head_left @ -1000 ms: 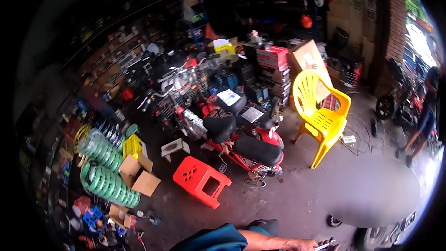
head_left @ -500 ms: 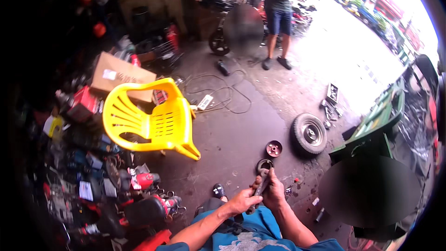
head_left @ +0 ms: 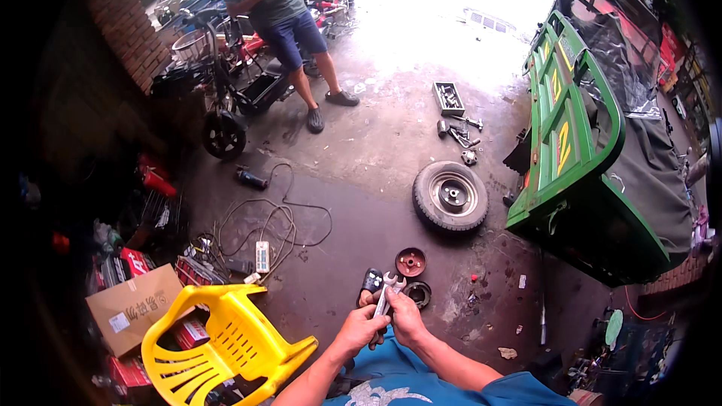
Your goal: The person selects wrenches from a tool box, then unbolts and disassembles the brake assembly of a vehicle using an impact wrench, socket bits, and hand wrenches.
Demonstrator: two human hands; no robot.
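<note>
Two silver open-end wrenches (head_left: 384, 299) are held together in front of my body, jaws pointing away from me. My left hand (head_left: 362, 328) is closed round their shafts. Pressed close on the other side, my right hand (head_left: 407, 317) grips them too, its thumb along the metal. Just beyond lies a reddish-brown round drum (head_left: 411, 262) on the floor. A dark round ring-shaped part (head_left: 419, 295) sits nearer, partly hidden by my right hand. Beside the wrench heads shows a dark shoe (head_left: 371, 280).
A tyred wheel (head_left: 451, 197) lies ahead, with loose metal parts (head_left: 459, 132) and a parts tray (head_left: 448, 98) beyond. A yellow chair (head_left: 241, 342) and carton (head_left: 135, 308) stand left, near a cable (head_left: 289, 218). A green cargo tricycle (head_left: 560, 180) is right. Another person (head_left: 274, 7) stands ahead.
The view has swung right and upward, so the chair sits lower left and the green tricycle shows more fully. The wrenches, still in both hands, now show their open jaws more clearly.
</note>
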